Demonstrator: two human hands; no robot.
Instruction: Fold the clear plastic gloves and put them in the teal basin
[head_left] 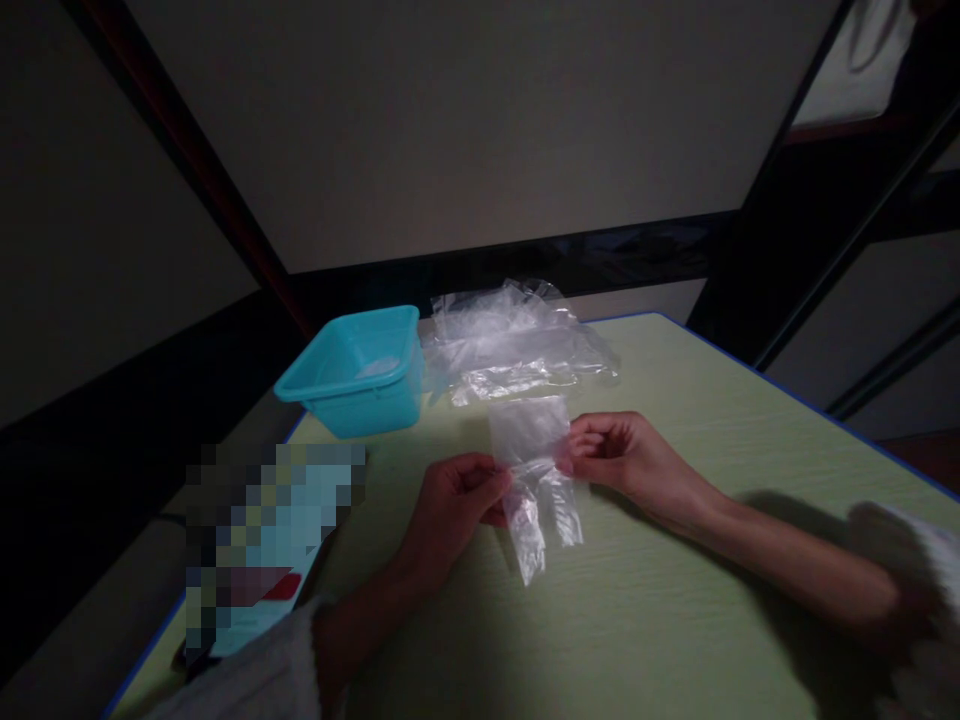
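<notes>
A small clear plastic bag (531,432) with two handle-like strips hanging down is stretched between my hands above the table. My left hand (459,500) pinches its left edge between thumb and fingers. On the opposite edge, my right hand (611,455) has a similar pinch, with its fingers curled. Just beyond the held bag lies a loose pile of clear plastic bags (517,340), crumpled and overlapping. To the left of that pile stands a turquoise plastic basket (367,400) with something whitish and translucent at its bottom.
The pale green table (660,620) has a blue edge and meets a dark-trimmed cabinet panel (465,130) at the back. A flat, partly pixelated item (300,530), light blue with a red patch, lies at the left by my forearm.
</notes>
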